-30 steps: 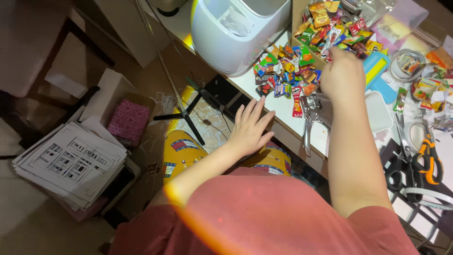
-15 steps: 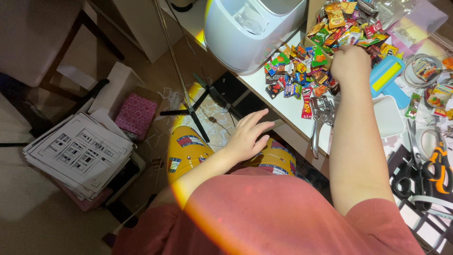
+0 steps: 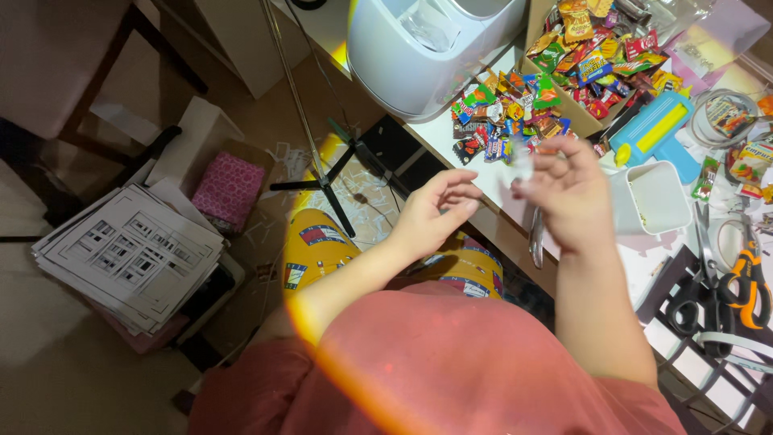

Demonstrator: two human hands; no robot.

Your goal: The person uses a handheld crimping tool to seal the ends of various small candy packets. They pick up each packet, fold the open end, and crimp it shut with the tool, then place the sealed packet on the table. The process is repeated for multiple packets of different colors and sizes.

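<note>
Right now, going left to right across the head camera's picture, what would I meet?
Stack of printed papers → pink patterned box → black tripod → left hand → right hand, pinching something small and pale → white square cup → orange-handled scissors.

White table (image 3: 451,137), heap of bright wrapped candies (image 3: 515,113), white machine (image 3: 419,48), white cup (image 3: 652,197), scissors (image 3: 725,282)
</note>
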